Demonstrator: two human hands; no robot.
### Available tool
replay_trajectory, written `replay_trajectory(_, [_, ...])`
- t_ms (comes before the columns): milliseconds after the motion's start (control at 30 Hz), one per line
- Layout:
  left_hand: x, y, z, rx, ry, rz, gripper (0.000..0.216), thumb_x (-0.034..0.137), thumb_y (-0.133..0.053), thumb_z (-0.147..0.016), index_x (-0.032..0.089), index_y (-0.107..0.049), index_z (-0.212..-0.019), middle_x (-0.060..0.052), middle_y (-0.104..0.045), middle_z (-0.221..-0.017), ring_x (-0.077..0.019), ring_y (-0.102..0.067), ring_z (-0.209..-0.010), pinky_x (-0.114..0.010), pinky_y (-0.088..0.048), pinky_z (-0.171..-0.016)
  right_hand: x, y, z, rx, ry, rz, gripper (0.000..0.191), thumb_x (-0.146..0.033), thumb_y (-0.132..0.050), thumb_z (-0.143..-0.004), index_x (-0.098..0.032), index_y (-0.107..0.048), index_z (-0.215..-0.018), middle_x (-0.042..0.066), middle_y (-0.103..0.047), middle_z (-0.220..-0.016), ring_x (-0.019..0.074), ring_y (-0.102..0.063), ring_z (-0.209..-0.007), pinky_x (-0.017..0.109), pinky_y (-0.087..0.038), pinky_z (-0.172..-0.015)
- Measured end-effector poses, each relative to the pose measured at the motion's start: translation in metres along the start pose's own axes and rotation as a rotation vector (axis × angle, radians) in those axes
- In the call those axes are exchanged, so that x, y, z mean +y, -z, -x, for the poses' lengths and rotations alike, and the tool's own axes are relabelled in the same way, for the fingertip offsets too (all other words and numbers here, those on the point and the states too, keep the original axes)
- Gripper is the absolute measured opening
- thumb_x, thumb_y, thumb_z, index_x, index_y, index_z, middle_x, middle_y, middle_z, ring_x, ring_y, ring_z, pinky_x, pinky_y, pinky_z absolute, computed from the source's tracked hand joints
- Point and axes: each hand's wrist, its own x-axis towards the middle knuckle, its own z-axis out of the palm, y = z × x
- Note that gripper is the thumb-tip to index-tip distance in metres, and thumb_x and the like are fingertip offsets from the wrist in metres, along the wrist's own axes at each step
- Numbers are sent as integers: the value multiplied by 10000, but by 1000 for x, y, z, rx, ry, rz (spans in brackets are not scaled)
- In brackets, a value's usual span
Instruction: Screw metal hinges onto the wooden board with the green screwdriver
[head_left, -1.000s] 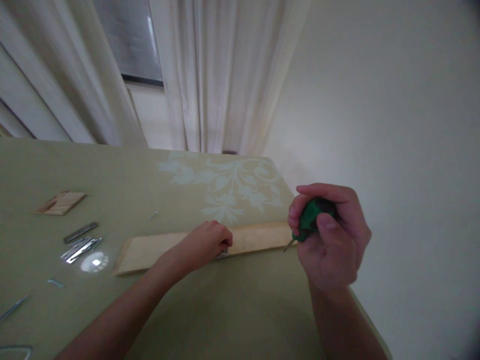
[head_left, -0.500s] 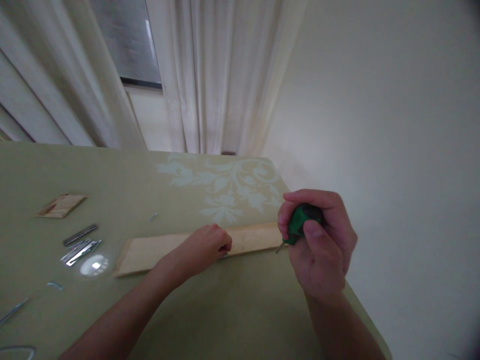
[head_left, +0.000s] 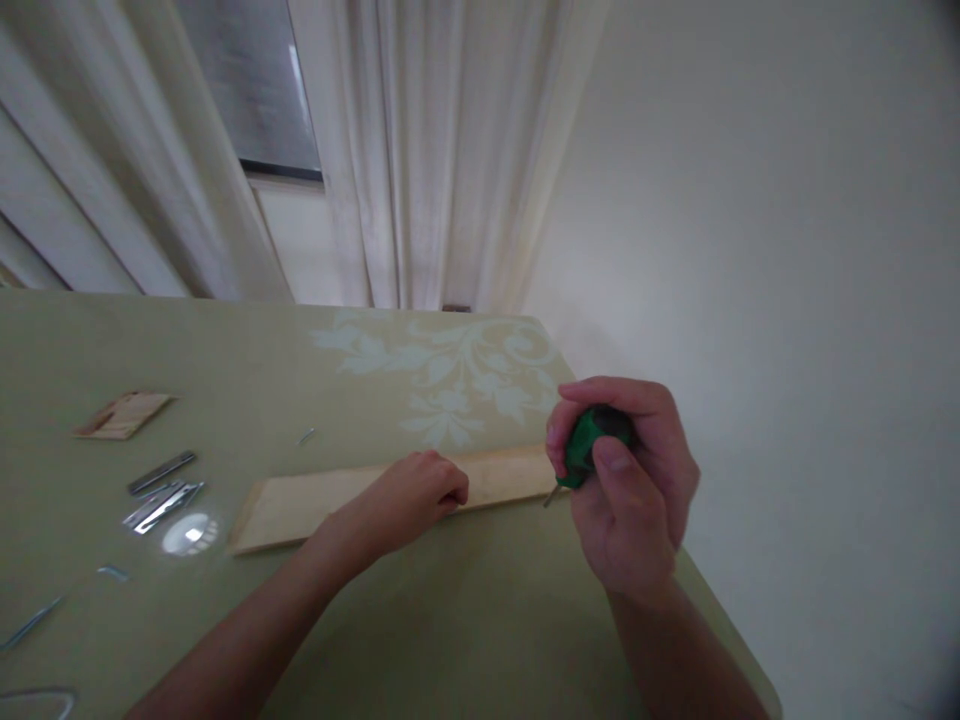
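A long pale wooden board lies flat on the green table. My left hand rests on the middle of the board with its fingers curled; what they pinch is hidden. My right hand is closed around a green-handled screwdriver at the board's right end. The tool's short metal tip points down and to the left, close to the board's edge.
Flat metal brackets and small loose metal pieces lie at the left of the table. A small wooden piece sits further back left. The table's right edge runs just behind my right hand, with curtains and a pale wall beyond.
My right hand with the screwdriver has shifted left, closer to the board's right end. The left hand stayed on the board, and the small metal piece seen under its fingers earlier is now hidden.
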Motion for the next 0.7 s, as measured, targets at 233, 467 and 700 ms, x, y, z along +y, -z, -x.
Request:
replay_trajectory(233, [0, -3, 1, 37, 114, 37, 161, 167, -648, -877, 238, -790, -850, -14, -787, -823, -186, -693, -765, -269, -409, -689, 4, 4, -9, -252, -53, -2, 295, -328, -575, -1035, -306, -552, -1329, 31, -681, -1041, 192, -646, -932, 356, -554, -791])
replay_trajectory(467, [-3, -12, 10, 94, 230, 198, 159, 296, -652, -907, 232, -785, -964, -33, -826, -925, -205, -753, -853, -271, -492, -758, -1, 20, -15, -369, -89, 20, 398, -377, -594, -1037, -314, -491, -1416, 64, -721, -1205, 210, -662, -1011, 346, -573, -744])
replay_trajectory(700, [-6, -33, 21, 266, 257, 441, 159, 370, -668, -921, 215, -697, -935, -26, -817, -903, -189, -753, -822, -275, -534, -759, 13, 17, -19, -406, -105, -10, 246, -358, -636, -1022, -286, -560, -1244, 52, -709, -1217, 168, -664, -965, 307, -586, -739])
